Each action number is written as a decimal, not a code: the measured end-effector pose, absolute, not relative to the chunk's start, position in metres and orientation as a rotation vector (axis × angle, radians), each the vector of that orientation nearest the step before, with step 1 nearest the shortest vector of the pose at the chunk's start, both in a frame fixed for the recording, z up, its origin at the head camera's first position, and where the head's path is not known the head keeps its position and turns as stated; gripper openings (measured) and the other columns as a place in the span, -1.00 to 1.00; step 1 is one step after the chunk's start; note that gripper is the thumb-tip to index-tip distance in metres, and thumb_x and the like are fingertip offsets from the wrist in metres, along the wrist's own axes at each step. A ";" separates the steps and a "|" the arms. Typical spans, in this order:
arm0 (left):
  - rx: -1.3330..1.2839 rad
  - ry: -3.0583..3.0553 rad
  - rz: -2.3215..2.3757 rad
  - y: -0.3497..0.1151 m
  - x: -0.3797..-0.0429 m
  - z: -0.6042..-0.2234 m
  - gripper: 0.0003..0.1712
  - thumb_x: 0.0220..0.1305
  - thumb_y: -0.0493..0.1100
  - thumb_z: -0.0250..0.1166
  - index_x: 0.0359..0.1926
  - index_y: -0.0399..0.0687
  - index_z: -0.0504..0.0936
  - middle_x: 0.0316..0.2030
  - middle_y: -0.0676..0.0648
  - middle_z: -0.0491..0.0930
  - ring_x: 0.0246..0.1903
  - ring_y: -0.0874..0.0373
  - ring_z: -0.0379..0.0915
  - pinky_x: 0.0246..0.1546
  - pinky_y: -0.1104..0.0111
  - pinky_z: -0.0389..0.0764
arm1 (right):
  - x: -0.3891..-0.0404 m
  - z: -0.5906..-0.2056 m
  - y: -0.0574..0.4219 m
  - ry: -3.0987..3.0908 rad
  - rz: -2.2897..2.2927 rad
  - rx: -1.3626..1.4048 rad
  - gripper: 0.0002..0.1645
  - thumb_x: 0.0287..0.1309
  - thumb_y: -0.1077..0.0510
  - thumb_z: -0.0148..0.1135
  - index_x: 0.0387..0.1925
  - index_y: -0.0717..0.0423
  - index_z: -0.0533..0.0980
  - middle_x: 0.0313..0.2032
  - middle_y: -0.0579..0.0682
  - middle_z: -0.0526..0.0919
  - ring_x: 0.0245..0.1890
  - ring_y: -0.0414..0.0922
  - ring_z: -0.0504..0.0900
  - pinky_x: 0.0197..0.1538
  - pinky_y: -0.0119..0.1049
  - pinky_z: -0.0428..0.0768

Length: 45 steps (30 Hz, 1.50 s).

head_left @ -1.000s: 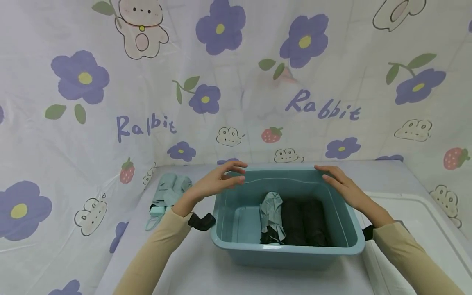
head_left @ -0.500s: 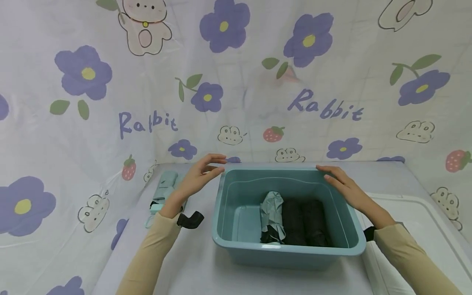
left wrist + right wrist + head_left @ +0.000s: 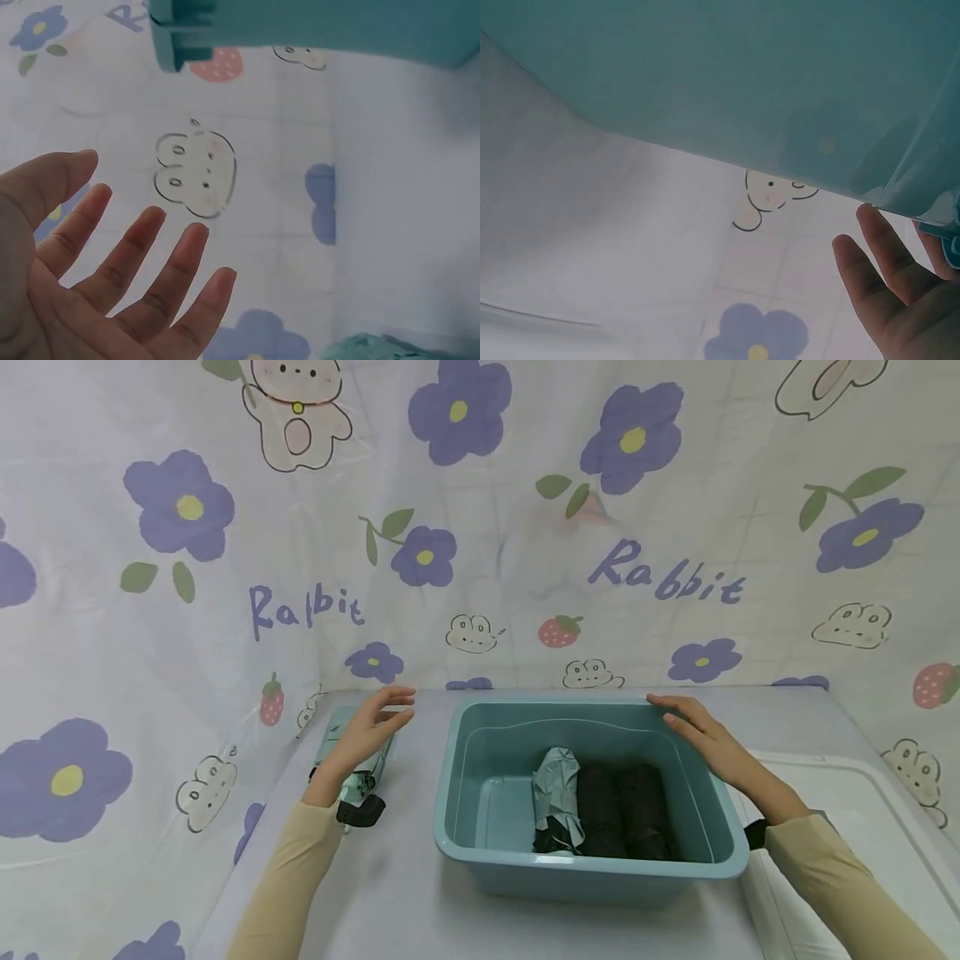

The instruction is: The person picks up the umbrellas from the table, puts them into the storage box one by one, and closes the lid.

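My left hand (image 3: 365, 731) hovers at the left with fingers spread and nothing in them; the left wrist view shows its bare palm (image 3: 97, 307). Partly hidden behind and below it lie light teal folded umbrellas (image 3: 335, 728), one corner of teal fabric (image 3: 375, 348) showing in that wrist view. My right hand (image 3: 708, 743) rests on the far right corner of a blue-green plastic bin (image 3: 585, 881), its fingers (image 3: 889, 244) fairly straight along the outside. Inside the bin, a teal folded umbrella (image 3: 557, 785) lies beside two black rolled bundles (image 3: 600, 810).
A white lid-like panel (image 3: 832, 827) lies right of the bin, partly under my right forearm. The white table (image 3: 397, 893) runs back to a printed curtain (image 3: 517, 552) with flowers and rabbits.
My left hand has moved left, away from the bin's left rim, to over the teal umbrellas. My right hand has stayed on the bin's corner. The bin's contents look the same.
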State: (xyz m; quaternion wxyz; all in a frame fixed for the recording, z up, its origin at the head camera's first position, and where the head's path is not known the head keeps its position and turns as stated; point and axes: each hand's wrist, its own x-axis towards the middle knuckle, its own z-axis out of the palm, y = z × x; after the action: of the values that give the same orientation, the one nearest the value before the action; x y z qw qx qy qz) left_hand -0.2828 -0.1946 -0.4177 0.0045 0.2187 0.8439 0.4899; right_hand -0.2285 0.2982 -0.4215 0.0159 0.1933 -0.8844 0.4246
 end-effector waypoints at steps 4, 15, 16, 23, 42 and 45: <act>0.647 2.688 1.496 -0.204 -0.286 -0.431 -0.54 0.35 -0.05 0.11 0.23 0.02 0.34 0.15 -0.15 0.39 0.13 -0.10 0.33 0.07 0.03 0.41 | -0.228 -0.422 0.298 -2.750 1.326 0.602 -0.47 0.43 0.03 -0.24 0.35 0.11 0.15 0.32 0.24 0.10 0.30 0.27 0.05 0.13 0.40 0.04; 0.592 2.856 1.291 -0.220 -0.294 -0.459 -0.53 0.33 -0.12 0.14 0.20 -0.17 0.35 0.17 -0.26 0.35 0.15 -0.19 0.26 0.10 -0.03 0.34 | -0.227 -0.423 0.299 -2.724 1.348 0.618 -0.47 0.44 0.05 -0.26 0.34 0.16 0.15 0.30 0.26 0.11 0.28 0.29 0.06 0.13 0.42 0.04; 0.580 2.882 1.258 -0.222 -0.295 -0.462 -0.53 0.33 -0.13 0.14 0.20 -0.19 0.35 0.16 -0.28 0.35 0.14 -0.21 0.25 0.10 -0.05 0.33 | -0.227 -0.423 0.299 -2.722 1.352 0.619 -0.47 0.44 0.05 -0.26 0.34 0.16 0.15 0.30 0.26 0.11 0.28 0.29 0.06 0.13 0.41 0.04; 0.341 2.945 1.125 -0.230 -0.298 -0.478 -0.47 0.32 -0.13 0.14 0.26 -0.19 0.28 0.22 -0.40 0.15 0.21 -0.33 0.08 0.10 -0.18 0.23 | -0.226 -0.424 0.299 -2.708 1.363 0.625 -0.48 0.44 0.06 -0.25 0.34 0.15 0.16 0.30 0.25 0.13 0.28 0.27 0.07 0.15 0.39 0.04; 0.003 3.010 0.648 -0.237 -0.315 -0.491 -0.27 0.18 0.01 0.26 0.31 -0.05 0.20 0.07 -0.48 0.34 0.03 -0.43 0.29 -0.04 -0.22 0.31 | -0.228 -0.423 0.300 -2.728 1.353 0.613 -0.48 0.44 0.05 -0.24 0.35 0.11 0.15 0.31 0.23 0.11 0.30 0.25 0.05 0.15 0.37 0.04; -0.010 2.993 0.640 -0.238 -0.318 -0.495 -0.23 0.13 -0.02 0.29 0.31 -0.03 0.17 0.03 -0.49 0.34 -0.07 -0.39 0.35 -0.14 -0.18 0.39 | -0.228 -0.423 0.300 -2.728 1.359 0.614 -0.48 0.44 0.05 -0.24 0.35 0.09 0.15 0.32 0.22 0.11 0.30 0.25 0.06 0.15 0.38 0.04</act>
State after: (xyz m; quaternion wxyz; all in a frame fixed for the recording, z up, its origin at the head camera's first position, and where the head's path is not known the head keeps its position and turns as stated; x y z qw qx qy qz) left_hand -0.3179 -0.2378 -0.4955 0.0403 -0.0032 0.9771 0.2088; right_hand -0.2285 0.2998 -0.4232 0.0164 0.1974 -0.8773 0.4372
